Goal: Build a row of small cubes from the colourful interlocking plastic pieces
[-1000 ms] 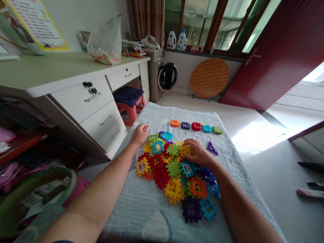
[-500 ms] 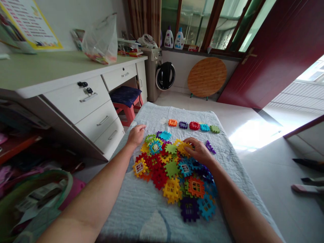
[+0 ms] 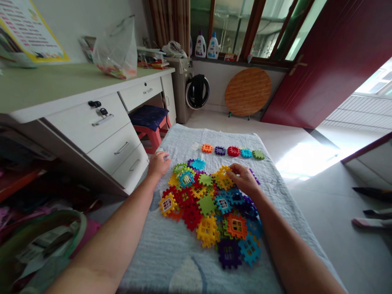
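My right hand (image 3: 243, 177) pinches the edge of a yellow toothed plastic building piece (image 3: 224, 176) at the back right of a heap. Loosely curled, my left hand (image 3: 158, 165) is by the cloth's left edge, a small gap showing between thumb and fingers and nothing seen in it. Between my arms lie the heaped interlocking pieces, among them a green square (image 3: 207, 205), an orange window piece (image 3: 237, 226) and a dark purple one (image 3: 229, 253). Beyond the heap runs a row of several pieces, from an orange one (image 3: 207, 148) to a green one (image 3: 258, 154).
A pale blue cloth (image 3: 171, 253) covers the surface under the pieces. Left of it stand a white drawer desk (image 3: 107, 122) and a red stool (image 3: 154, 136) with a dark cushion. Farther back are a washing machine (image 3: 180, 94) and a round wooden tabletop (image 3: 248, 92).
My right hand has shifted slightly, and the yellow piece in it is now tilted up from the heap. My left hand has moved a little left, away from the pieces.
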